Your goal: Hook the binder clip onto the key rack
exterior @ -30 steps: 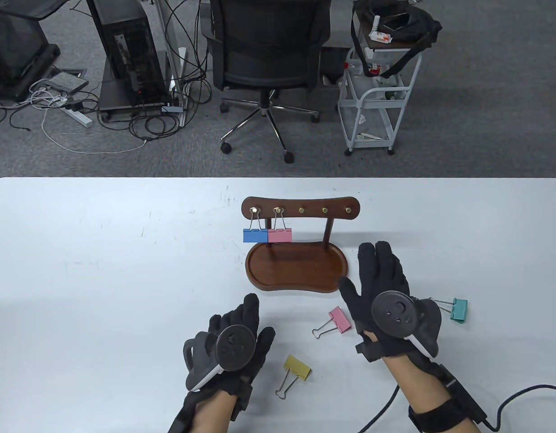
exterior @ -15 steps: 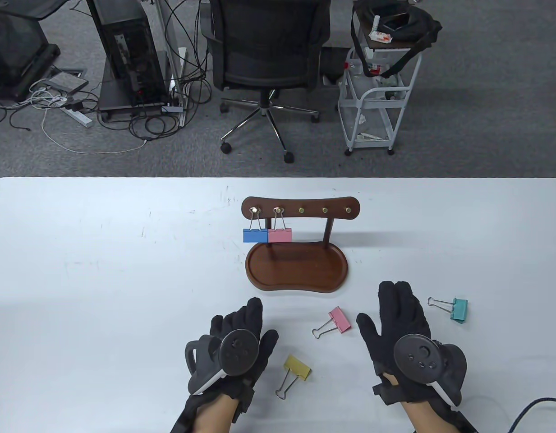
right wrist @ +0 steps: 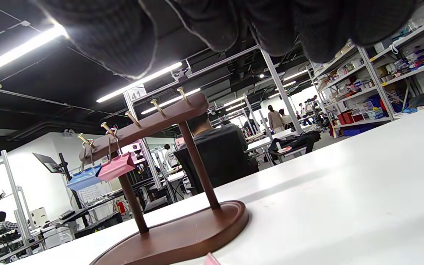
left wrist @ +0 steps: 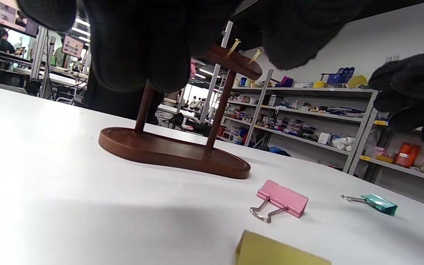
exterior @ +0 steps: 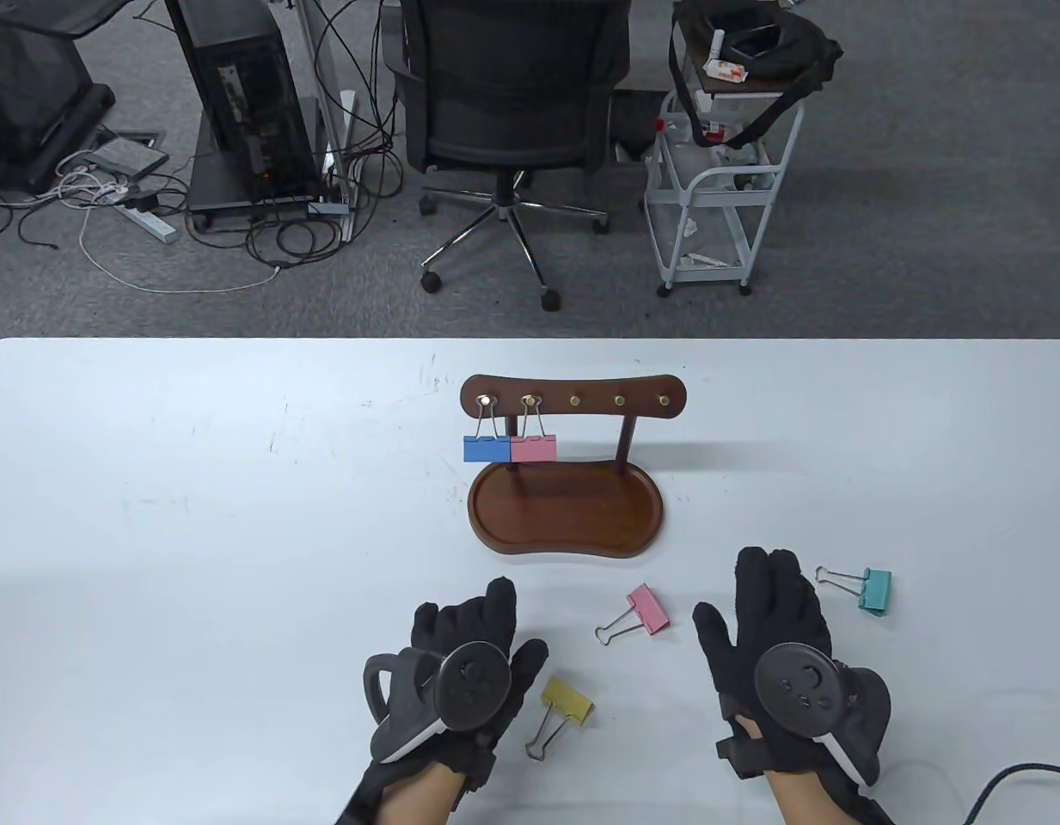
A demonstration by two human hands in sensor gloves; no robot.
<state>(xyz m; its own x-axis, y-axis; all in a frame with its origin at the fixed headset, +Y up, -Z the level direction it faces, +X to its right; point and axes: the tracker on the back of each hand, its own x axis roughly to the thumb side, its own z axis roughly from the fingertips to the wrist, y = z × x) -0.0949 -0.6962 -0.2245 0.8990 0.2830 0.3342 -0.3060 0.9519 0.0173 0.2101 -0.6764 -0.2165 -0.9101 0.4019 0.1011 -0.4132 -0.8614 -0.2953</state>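
Note:
A brown wooden key rack [exterior: 572, 400] stands mid-table on an oval base [exterior: 566, 516]. A blue clip [exterior: 487, 448] and a pink clip [exterior: 534, 448] hang on its two left pegs; the other three pegs are bare. Three loose binder clips lie in front: pink [exterior: 646, 610], yellow [exterior: 566, 699], teal [exterior: 873, 589]. My left hand [exterior: 474, 636] lies flat and empty just left of the yellow clip. My right hand [exterior: 766, 601] lies flat and empty between the pink and teal clips. The left wrist view shows the rack [left wrist: 175, 149], pink clip [left wrist: 282, 201], teal clip [left wrist: 379, 203] and yellow clip [left wrist: 274, 252].
The white table [exterior: 194, 516] stretches wide on both sides. Behind it on the floor stand an office chair [exterior: 512, 112], a white cart [exterior: 723, 172] and a computer tower [exterior: 246, 103] with cables. A black cable [exterior: 1011, 778] runs from my right wrist.
My right hand pulled back from beside the rack base toward me and now rests between the loose pink and teal clips. My left hand shifted slightly right, closer to the yellow clip.

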